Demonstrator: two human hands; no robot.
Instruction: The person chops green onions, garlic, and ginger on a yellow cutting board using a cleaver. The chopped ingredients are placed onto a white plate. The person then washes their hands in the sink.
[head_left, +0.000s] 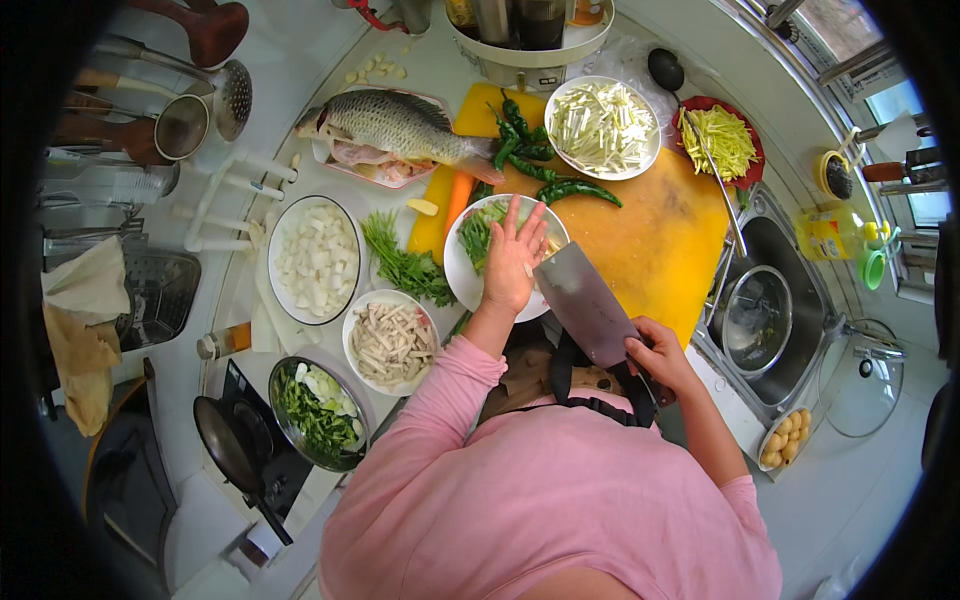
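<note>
My left hand (514, 259) is palm up with its fingers spread over a white plate (469, 281) of chopped greens, and a small pale piece lies by the palm's edge. My right hand (656, 352) holds a cleaver (586, 304) by its handle, the broad blade slanting up to the left beside the plate. Beyond the blade lies a yellow cutting board (652, 240) with green chili peppers (577, 192) at its far side. A carrot (459, 196), a ginger slice (423, 206) and cilantro (409, 262) lie left of the board.
A whole fish (390, 124) lies on a tray, its tail over the board. Around stand bowls of white cubes (316, 259), pale strips (394, 341), chopped greens (319, 412) and cut stalks (602, 127). A sink (795, 330) is at right, a frying pan (229, 446) at lower left.
</note>
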